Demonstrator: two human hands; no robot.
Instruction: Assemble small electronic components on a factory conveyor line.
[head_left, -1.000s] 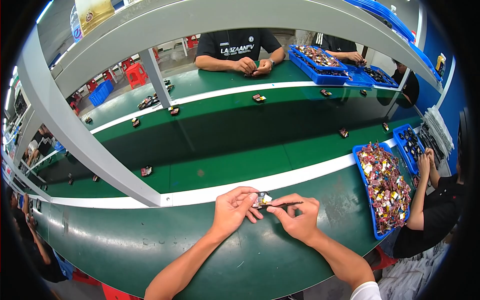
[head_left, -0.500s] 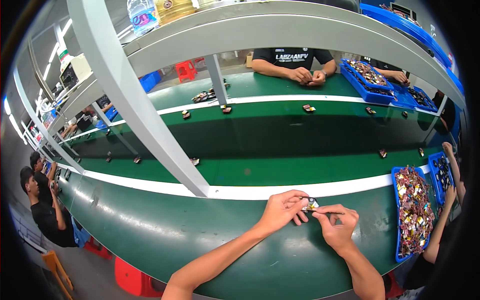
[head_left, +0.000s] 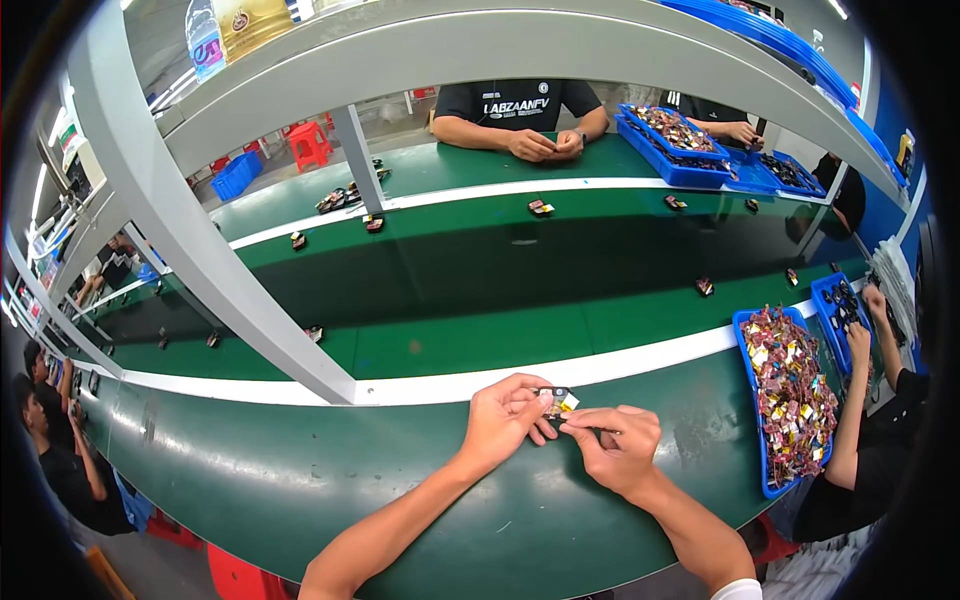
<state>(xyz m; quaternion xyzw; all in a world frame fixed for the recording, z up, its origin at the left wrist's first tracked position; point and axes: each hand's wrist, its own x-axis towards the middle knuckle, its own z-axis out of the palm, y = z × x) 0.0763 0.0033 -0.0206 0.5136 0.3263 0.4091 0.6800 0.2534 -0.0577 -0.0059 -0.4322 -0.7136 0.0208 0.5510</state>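
My left hand (head_left: 500, 418) is closed on a small black plastic housing (head_left: 557, 391), gripping its left side between thumb and fingers. A yellow-and-white piece (head_left: 569, 402) shows inside the housing, which is held just above the green tabletop. My right hand (head_left: 622, 446) is closed in a pinch, its thumb and fingertips meeting at the near right edge of the housing. Whatever is between those right fingertips is too small to make out.
At the right stands a blue tray (head_left: 768, 488) heaped with wired parts. Beside it is a smaller blue tray (head_left: 822, 290) of black parts, with a co-worker's hands over it. A conveyor belt (head_left: 480, 255) carrying scattered parts runs beyond a white rail (head_left: 430, 388). A grey post (head_left: 200, 220) slants at left.
The view has turned right, so the scene sits further left in the picture. My hands stay together at the housing, and the right fingertips now pinch close at its near edge.
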